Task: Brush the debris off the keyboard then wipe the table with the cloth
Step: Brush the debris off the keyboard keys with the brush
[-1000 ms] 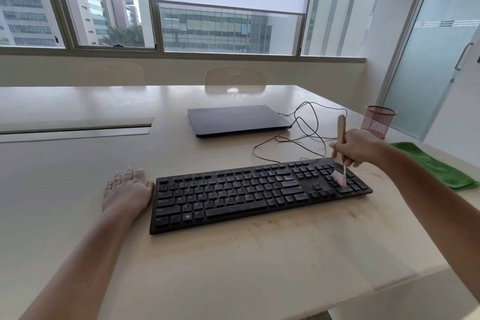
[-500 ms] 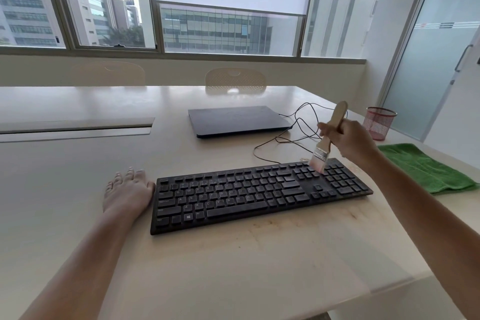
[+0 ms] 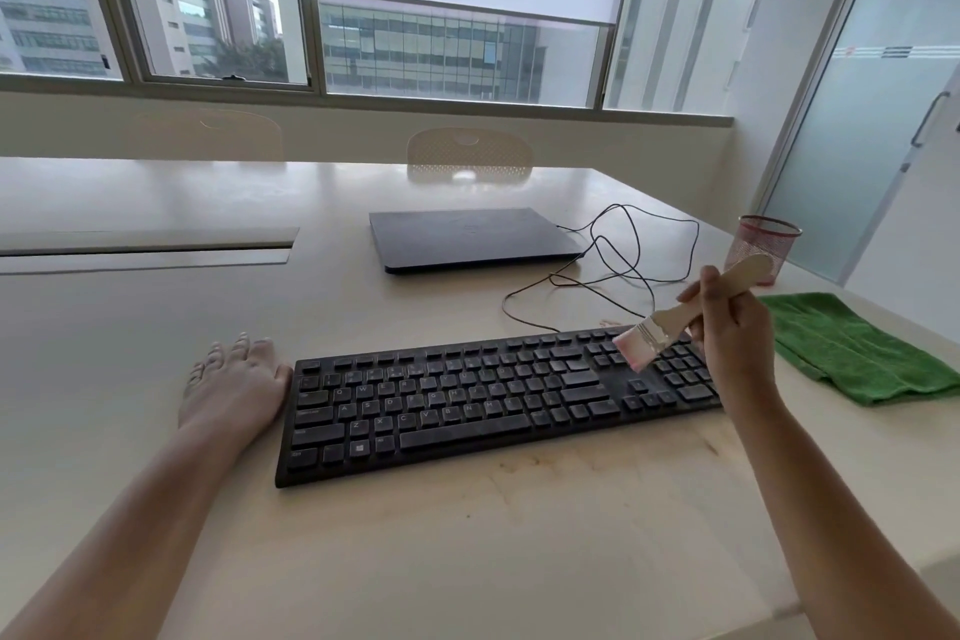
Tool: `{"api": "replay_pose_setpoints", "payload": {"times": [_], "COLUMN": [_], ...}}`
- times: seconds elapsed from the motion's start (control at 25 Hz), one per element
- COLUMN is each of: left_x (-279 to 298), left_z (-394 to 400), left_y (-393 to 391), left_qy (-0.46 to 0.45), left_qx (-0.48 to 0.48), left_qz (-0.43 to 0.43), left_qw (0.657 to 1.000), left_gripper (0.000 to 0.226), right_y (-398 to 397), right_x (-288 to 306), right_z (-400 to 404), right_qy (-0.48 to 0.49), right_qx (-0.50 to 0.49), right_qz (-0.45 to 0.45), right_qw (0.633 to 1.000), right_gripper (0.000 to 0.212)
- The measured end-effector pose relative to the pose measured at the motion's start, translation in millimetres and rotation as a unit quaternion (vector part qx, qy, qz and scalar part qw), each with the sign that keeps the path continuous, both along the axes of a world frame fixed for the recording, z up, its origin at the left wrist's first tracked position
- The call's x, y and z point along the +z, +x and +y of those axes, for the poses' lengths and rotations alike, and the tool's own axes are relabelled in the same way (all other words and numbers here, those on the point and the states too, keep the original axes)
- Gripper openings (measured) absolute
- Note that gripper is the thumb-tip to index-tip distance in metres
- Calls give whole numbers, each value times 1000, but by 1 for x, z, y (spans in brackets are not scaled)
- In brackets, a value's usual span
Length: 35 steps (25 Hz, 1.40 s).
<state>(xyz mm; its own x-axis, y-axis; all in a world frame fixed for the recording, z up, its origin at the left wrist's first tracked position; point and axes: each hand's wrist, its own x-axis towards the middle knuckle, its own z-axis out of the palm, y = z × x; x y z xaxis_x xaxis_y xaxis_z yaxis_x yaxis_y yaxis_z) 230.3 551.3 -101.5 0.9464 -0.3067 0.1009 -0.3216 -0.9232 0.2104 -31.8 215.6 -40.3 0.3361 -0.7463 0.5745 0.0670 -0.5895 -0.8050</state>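
**Brush poised over the keypad end, cloth waiting**

Nearest, pale brown smears on the counter [image 3: 519, 561] just in front of the keyboard [image 3: 467, 395]; to its left, the left hand [image 3: 234, 390] lying flat, fingers straight and together, thumb edge touching or just beside the keyboard's left end, gripping nothing; to the right, the right hand [image 3: 727, 327] wrapped round the wooden handle of the brush [image 3: 670, 322], bristles tilted down-left above the numeric block, contact with the keys not clear; further right, the green cloth [image 3: 852, 348] folded on the counter, apart from the keyboard; beyond, a loose cable [image 3: 623, 265], a closed laptop [image 3: 467, 239], a red mesh cup [image 3: 761, 244] near the far edge.

Risks, as judged: debris flicked toward the cloth, soiling it before the wipe; grit pushed deeper between keys by too steep a stroke; keyboard sliding if the flat left hand gives no real bracing; cable snagged by a wide sweep.

Hard to make out: the debris itself, only a dusty film on the keys; the keyboard's right end, hidden behind the right forearm; the cable's join to the keyboard.
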Motion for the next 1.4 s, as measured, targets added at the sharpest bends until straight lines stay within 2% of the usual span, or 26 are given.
{"api": "replay_pose_setpoints", "payload": {"times": [0.2,0.4,0.68,0.84,0.96,1.04,1.12,1.2,1.28,1.36,1.4], "left_x": [1,2,3,3,4,4,4,4,3,2,2], "left_z": [-1,-1,-2,-3,-4,-4,-6,-8,-7,-7,-7], "left_y": [1,0,-4,-6,-4,-4,-4,-3,-2,-1,-1], "left_qy": [-5,-10,-14,-13,-14,-18,-23,-21,-19,-22,-22], "left_qx": [-3,-8,-10,-6,-4,-1,6,9,9,8,8], "left_qz": [-1,2,0,1,0,2,5,7,7,7,6], "left_qw": [1000,1000,1000,1000,1000,1000,1000,1000,1000,1000,1000], "left_gripper": [51,51,46,45,44,43,42,42,41,41,41], "right_y": [6,-1,29,38,34,35,36,38,40,36,32], "right_x": [-15,-16,2,-4,-1,5,8,10,10,11,13], "right_z": [45,24,-7,-8,-9,-5,-3,-1,3,4,1], "right_qy": [-106,-123,-155,-178,-150,-141,-150,-152,-104,55,158], "right_qx": [74,-37,-97,-36,-40,-55,-77,-51,62,186,220], "right_qz": [58,43,152,194,233,251,243,223,182,95,42], "right_qw": [990,991,971,964,960,956,955,962,976,976,962], "right_gripper": [32,62,72,62,44,40,40,35,33,34,30]}}
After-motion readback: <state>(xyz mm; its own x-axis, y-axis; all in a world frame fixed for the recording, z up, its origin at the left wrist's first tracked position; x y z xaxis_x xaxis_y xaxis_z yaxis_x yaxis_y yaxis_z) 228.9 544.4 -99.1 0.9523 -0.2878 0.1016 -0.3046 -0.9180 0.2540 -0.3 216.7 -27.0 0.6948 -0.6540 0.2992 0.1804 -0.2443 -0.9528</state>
